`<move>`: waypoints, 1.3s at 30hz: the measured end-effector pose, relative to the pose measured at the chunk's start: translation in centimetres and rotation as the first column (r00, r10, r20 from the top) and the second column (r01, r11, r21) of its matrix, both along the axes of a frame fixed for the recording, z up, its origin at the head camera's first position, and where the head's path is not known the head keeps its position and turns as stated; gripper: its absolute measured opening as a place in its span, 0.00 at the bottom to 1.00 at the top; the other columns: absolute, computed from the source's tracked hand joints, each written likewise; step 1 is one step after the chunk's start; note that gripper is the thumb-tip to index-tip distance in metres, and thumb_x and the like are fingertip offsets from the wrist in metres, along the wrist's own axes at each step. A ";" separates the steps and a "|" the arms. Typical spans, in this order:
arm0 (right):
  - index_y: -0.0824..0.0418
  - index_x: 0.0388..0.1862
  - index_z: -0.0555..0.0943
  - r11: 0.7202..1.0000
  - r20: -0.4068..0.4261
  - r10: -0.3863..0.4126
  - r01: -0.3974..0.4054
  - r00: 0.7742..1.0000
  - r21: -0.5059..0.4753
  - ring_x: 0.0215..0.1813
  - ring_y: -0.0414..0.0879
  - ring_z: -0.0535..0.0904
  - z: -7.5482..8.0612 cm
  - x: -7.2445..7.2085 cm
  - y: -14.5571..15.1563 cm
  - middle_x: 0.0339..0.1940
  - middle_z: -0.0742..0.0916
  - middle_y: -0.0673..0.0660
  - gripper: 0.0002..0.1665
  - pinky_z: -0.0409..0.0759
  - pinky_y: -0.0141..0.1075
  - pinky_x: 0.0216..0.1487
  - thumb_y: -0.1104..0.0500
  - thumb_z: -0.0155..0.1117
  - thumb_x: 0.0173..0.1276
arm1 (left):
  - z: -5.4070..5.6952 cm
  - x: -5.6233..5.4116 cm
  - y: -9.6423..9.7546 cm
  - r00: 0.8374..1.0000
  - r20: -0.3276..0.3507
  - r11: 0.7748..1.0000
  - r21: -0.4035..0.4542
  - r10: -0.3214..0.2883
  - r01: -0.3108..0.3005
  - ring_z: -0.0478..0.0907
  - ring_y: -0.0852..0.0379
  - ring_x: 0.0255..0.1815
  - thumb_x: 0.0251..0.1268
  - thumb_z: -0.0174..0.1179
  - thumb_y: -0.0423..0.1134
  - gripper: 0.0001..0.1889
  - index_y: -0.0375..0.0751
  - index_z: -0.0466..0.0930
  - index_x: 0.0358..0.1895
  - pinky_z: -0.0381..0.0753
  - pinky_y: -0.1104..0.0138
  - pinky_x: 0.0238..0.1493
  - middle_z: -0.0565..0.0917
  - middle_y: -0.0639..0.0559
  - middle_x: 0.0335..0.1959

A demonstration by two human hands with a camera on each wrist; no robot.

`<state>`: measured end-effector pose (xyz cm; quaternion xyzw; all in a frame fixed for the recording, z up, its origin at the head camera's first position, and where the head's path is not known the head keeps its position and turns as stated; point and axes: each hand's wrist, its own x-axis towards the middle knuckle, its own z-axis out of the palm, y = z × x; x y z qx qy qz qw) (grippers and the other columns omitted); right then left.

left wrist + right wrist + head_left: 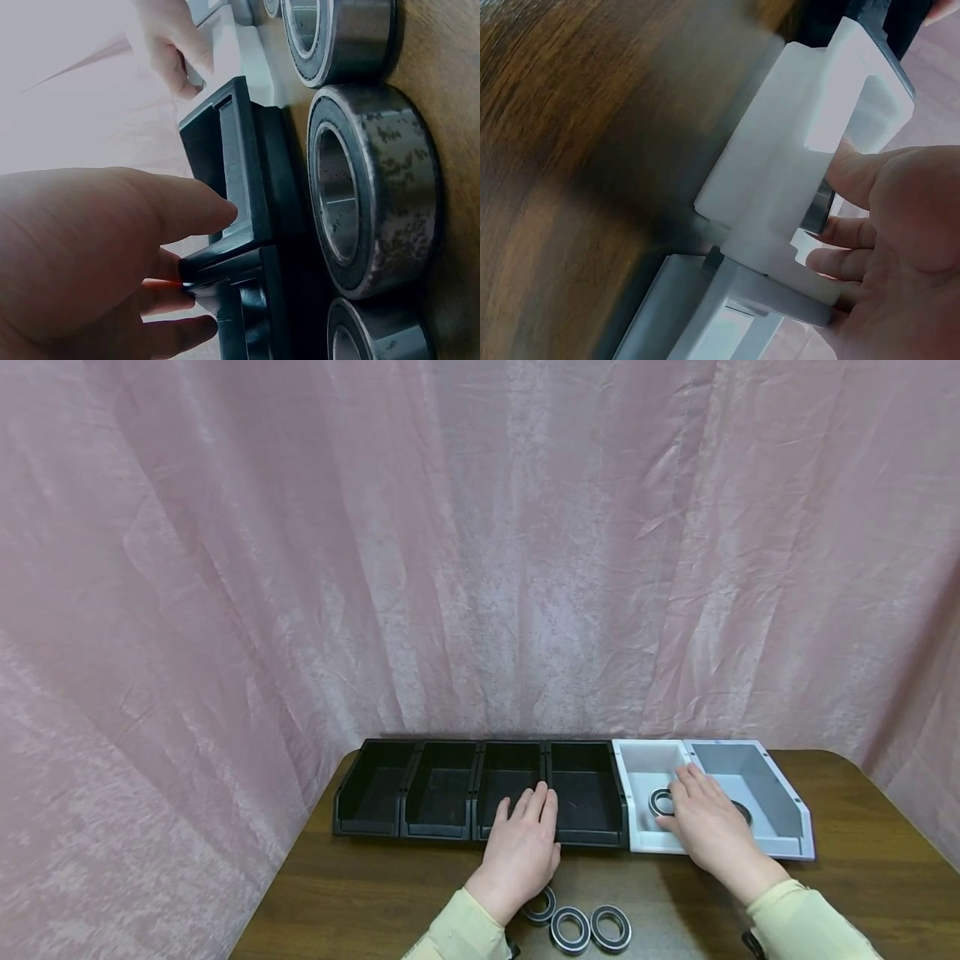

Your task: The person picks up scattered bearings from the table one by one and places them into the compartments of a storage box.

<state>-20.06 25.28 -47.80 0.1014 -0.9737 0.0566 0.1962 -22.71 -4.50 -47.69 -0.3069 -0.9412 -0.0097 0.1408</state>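
My left hand [521, 842] hovers at the front of the black bins [587, 839], fingers stretched forward and holding nothing. In the left wrist view its thumb overlaps a black bin's rim [251, 172]. My right hand [708, 827] reaches into the white bin [651, 753], fingers extended. Beside its thumb, inside that bin, is a ball bearing [661, 802]. In the right wrist view this bearing [819, 210] shows between thumb and fingers, partly hidden by the bin's front wall. Another bearing [742, 812] lies in the grey bin [776, 802], partly covered by the hand.
Three bearings lie on the wooden table [375, 893] near its front: one [539, 907] partly behind the left wrist, a middle one [570, 931] and a right one [611, 929]. The bins stand in one row, with a pink curtain [480, 568] behind them.
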 end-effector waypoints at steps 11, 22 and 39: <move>0.82 0.55 0.80 0.999 0.028 -0.030 0.029 0.999 0.015 0.76 0.80 0.70 -0.1 -0.3 -0.1 0.66 0.81 0.83 0.34 0.67 0.69 0.78 0.54 0.82 0.67 | 0.1 0.0 -0.1 1.000 0.013 1.000 0.006 0.001 -0.002 0.76 0.44 0.78 0.73 0.74 0.51 0.39 0.38 0.73 0.81 0.76 0.40 0.75 0.74 0.41 0.81; 0.80 0.50 0.81 0.997 0.014 -0.049 0.049 0.999 0.055 0.75 0.78 0.73 0.2 -0.5 -0.4 0.58 0.85 0.79 0.33 0.70 0.68 0.75 0.54 0.84 0.64 | -0.1 -0.1 0.0 1.000 0.006 1.000 0.003 -0.002 0.002 0.76 0.44 0.78 0.73 0.74 0.51 0.39 0.37 0.73 0.81 0.76 0.40 0.75 0.74 0.40 0.82; 0.82 0.49 0.81 0.993 0.045 -0.076 0.072 0.996 0.098 0.75 0.78 0.73 0.4 -0.7 -0.6 0.57 0.85 0.79 0.34 0.71 0.67 0.75 0.54 0.86 0.63 | -0.3 -0.2 0.0 1.000 -0.001 1.000 0.002 -0.001 0.001 0.77 0.44 0.77 0.73 0.74 0.52 0.39 0.38 0.73 0.80 0.76 0.41 0.74 0.74 0.41 0.81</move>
